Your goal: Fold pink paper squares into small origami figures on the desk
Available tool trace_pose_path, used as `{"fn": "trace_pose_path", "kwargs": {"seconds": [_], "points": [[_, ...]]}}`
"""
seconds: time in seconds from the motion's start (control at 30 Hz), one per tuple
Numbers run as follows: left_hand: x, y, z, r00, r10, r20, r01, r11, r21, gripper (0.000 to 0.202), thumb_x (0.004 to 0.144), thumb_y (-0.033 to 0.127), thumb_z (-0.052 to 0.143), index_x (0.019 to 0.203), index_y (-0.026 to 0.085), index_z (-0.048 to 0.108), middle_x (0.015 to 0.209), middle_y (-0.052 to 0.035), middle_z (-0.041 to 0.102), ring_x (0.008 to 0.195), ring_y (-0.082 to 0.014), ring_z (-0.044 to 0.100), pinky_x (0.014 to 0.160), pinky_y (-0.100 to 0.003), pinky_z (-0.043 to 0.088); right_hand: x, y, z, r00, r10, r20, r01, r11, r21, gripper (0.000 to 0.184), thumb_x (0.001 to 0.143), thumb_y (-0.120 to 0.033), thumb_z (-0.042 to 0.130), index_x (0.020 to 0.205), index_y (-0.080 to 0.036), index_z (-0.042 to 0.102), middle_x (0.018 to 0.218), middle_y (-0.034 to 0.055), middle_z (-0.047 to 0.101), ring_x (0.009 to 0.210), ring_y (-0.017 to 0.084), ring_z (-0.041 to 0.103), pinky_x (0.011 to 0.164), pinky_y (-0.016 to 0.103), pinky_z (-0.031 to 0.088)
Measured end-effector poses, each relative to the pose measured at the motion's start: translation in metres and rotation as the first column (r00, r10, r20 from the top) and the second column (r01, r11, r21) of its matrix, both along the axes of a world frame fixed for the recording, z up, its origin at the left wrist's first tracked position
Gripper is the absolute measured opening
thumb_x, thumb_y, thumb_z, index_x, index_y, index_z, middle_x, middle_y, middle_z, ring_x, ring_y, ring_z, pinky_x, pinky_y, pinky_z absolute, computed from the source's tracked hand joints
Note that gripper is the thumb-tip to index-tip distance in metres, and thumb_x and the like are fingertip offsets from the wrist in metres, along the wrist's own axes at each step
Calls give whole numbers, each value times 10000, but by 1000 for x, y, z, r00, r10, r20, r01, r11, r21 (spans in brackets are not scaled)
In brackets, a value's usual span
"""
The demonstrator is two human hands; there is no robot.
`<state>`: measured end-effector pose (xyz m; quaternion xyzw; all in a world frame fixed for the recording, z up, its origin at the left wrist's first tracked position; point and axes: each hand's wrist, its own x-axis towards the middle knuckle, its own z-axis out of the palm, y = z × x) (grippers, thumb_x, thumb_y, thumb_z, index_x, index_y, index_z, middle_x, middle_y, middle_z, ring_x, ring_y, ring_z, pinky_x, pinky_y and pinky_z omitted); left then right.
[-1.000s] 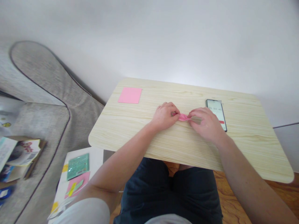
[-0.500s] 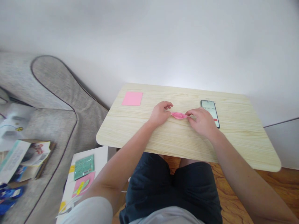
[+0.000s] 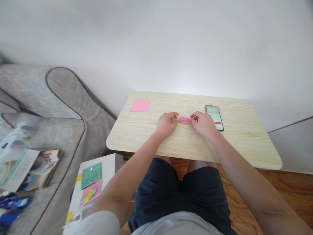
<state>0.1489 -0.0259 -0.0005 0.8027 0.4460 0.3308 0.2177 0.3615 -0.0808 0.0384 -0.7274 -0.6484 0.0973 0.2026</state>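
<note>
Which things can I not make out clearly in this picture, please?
All in the head view:
Folded pink piece: right tip hidden by fingers of the right hand; whether the left hand grips the other tip is too small to tell.
Phone: lower left part covered by the right hand.
Green packet: print too small and blurred.
Blue item: cut off by the picture's left edge.

We wear a pale grey top (image 3: 182, 225), loosely creased at the waist. Our left sleeve (image 3: 104, 222) looks whiter, short and loose, with a rounded edge above the elbow. Our shorts (image 3: 158, 194) are dark navy, wide and wrinkled, with bare legs (image 3: 201, 164) beyond the hems. Our left hand (image 3: 167, 124) and right hand (image 3: 204, 124) are bare too.
</note>
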Motion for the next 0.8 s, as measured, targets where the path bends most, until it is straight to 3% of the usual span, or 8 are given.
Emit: {"fn": "trace_pose_path", "kwargs": {"seconds": [0.43, 0.6, 0.8], "points": [[9, -15, 6, 1000, 12, 2, -12, 1000, 1, 307, 867, 165, 611, 1125, 263, 747, 1090, -6, 781, 1078, -224, 644, 1021, -384, 505, 7, 2, -3, 992, -51, -113, 59, 996, 63, 177, 858, -258, 638, 992, -239, 752, 888, 33, 803, 823, 220, 732, 844, 366, 546], [15, -18, 11, 1000, 30, 7, -29, 999, -17, 454, 854, 144, 608, 1286, 273, 658, 1069, -15, 765, 1046, -214, 647, 996, -389, 504, 22, -1, 5, 990, -74, -123, 86, 992, 95, 181, 829, -264, 661, 980, -230, 755, 858, 35, 800, 796, 221, 731, 827, 371, 558], [30, -22, 11, 998, 47, -52, -48, 999, -7, 405, 870, 150, 592, 1255, 258, 657, 1102, -38, 756, 1117, -236, 636, 1011, -411, 485, 53, -10, 19, 982, -118, -145, 136, 983, 121, 170, 831, -276, 661, 963, -222, 753, 879, 41, 801, 826, 218, 740, 841, 361, 555]]}}
